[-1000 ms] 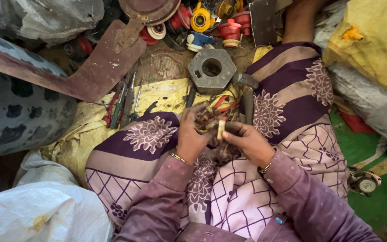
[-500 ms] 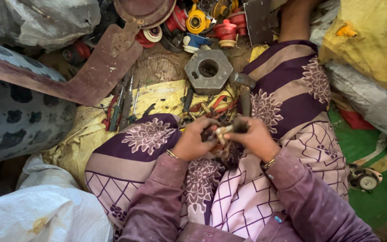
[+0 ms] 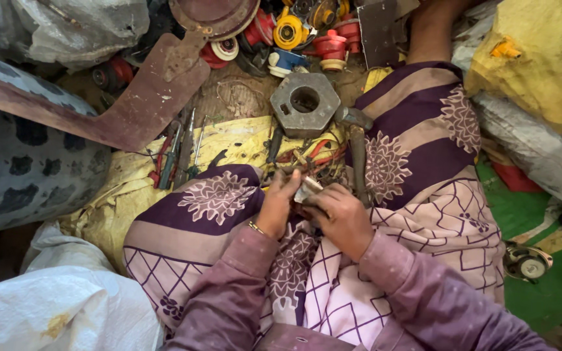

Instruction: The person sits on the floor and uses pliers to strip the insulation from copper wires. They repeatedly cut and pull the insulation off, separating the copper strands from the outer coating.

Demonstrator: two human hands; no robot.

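I sit on the ground in a purple and cream patterned garment. Over my lap, my left hand (image 3: 278, 203) and my right hand (image 3: 337, 216) both grip one small pale metal part (image 3: 307, 189) between their fingers. Just beyond the hands lies a tangle of red and yellow wires and small parts (image 3: 310, 156). A hammer (image 3: 357, 149) rests by my right knee, its head near a grey hexagonal metal block (image 3: 305, 103) with a round hole.
Screwdrivers and pliers (image 3: 180, 156) lie on a yellow sack to the left. A rusty flat metal plate (image 3: 131, 97) leans at upper left. Red and yellow plastic parts (image 3: 294, 32) pile at the top. White sacks (image 3: 47, 305) and a yellow sack (image 3: 541, 58) flank me.
Both hands stay together over the lap, shifting slightly while turning the small part. The view has tilted a little; nothing else moved.
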